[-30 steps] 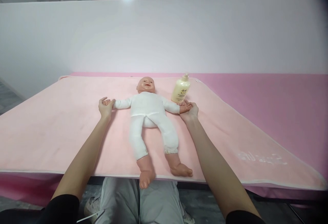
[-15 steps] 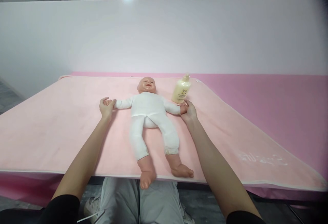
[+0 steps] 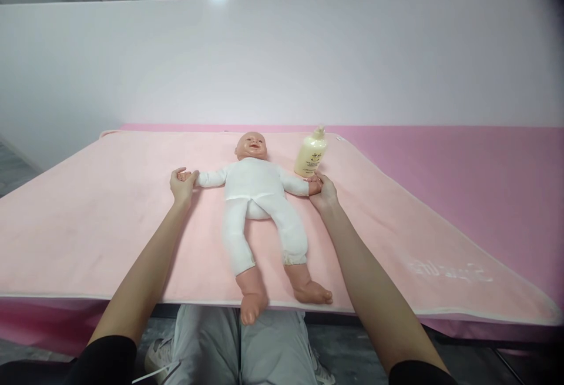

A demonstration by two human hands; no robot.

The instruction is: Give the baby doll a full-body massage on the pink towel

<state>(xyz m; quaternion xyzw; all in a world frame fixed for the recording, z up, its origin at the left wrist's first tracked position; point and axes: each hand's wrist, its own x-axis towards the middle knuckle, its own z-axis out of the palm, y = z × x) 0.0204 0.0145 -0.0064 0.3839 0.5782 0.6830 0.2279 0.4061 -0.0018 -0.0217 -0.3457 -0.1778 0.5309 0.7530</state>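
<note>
A baby doll (image 3: 259, 197) in a white suit lies on its back on a pale pink blanket (image 3: 88, 220), head away from me, arms spread, bare feet at the near edge. My left hand (image 3: 182, 186) is closed around the doll's hand on the left side. My right hand (image 3: 325, 191) grips the doll's other hand, right in front of a cream lotion bottle (image 3: 311, 153) that stands upright beside the doll's shoulder.
The blanket covers a table with a darker pink cloth (image 3: 484, 173) showing on the right and along the near edge. A white wall (image 3: 282, 62) stands behind. My grey-trousered legs (image 3: 247, 344) are below the table edge.
My right hand has slid inward and closed over the doll's hand, which lay open on my fingers a second ago. The left hand has barely moved.
</note>
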